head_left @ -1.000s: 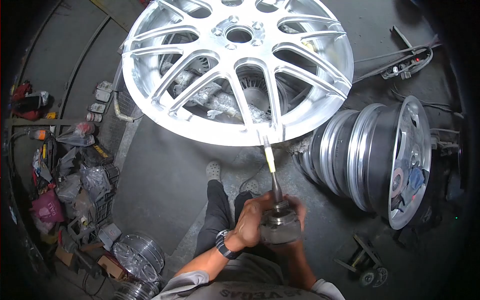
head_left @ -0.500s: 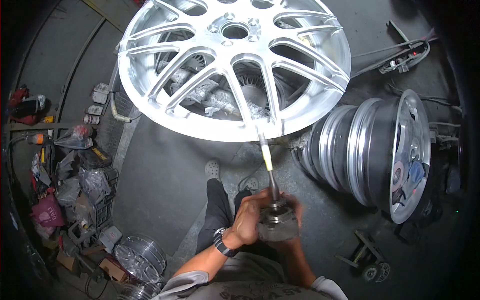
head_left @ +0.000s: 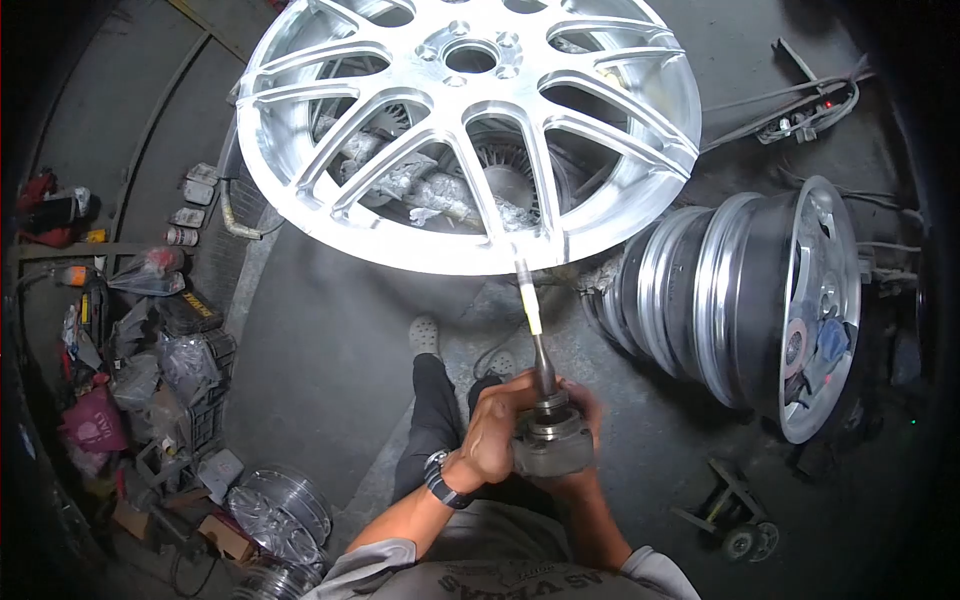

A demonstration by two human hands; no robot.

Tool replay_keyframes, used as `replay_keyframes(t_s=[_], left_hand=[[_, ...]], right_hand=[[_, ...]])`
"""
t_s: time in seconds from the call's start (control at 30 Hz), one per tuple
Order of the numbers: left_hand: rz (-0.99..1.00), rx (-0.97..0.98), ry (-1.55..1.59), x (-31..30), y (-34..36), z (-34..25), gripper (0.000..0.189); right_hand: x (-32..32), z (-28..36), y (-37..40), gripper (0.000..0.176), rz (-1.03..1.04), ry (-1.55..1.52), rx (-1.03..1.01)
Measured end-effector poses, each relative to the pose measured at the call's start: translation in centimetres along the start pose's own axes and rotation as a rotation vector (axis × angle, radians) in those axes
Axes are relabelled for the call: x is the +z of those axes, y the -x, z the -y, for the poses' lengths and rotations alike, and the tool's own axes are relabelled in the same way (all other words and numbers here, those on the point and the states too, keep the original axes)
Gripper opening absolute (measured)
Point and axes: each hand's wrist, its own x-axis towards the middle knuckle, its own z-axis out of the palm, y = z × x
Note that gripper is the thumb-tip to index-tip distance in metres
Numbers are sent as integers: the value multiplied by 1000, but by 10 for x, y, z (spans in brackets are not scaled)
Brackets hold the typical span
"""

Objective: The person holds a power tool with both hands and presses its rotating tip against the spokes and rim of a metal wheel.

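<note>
Both my hands are wrapped around a die grinder (head_left: pixel 553 450) with a dark grey body and a long slim shaft. My left hand (head_left: pixel 490 437), watch on the wrist, closes on its left side by the collar. On the other side, my right hand (head_left: pixel 585 410) is closed too, partly hidden behind the body and a little blurred. The shaft has a yellow-and-white section and points away from me. Its pale tip meets the bright silver alloy wheel (head_left: pixel 400 252) near the foot of a double spoke, at the rim edge nearest me.
Several wheel rims (head_left: pixel 730 300) lie on their sides in a row at right, with a cloth (head_left: pixel 828 345) inside the end one. A small wheeled stand (head_left: pixel 735 510) sits lower right. Bags and crates (head_left: pixel 190 370) crowd the left, above more rims (head_left: pixel 280 515).
The grinder and my hands have shifted very slightly up and left in view. The near edge of the wheel also sits a little higher. My hold on the grinder is unchanged.
</note>
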Motion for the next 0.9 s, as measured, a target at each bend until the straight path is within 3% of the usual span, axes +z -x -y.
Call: replay_keyframes(t_s=[0.1,0.23,0.47,0.53,0.73,0.83,0.9], left_hand=[[-55,15,68,3,-2,-1,71],[46,65,-45,6,-11,-1,75],[2,70,-43,-3,-1,0,82],[7,77,-58,-2,-2,0,82],[71,53,-86,2,-11,-4,81],[74,88,-109,-2,-10,-1,81],[69,121,-136,-6,-8,-2,81]], right_hand=[[0,-5,4,96,-14,-60,-7],[-6,-9,15,94,-111,7,44],[1,-10,4,94,-36,-69,15],[2,-6,-1,95,-4,-42,-80],[-1,-12,12,93,-105,-202,30],[-3,-12,4,90,-45,-68,-64],[-1,-18,8,89,-49,-144,-34]])
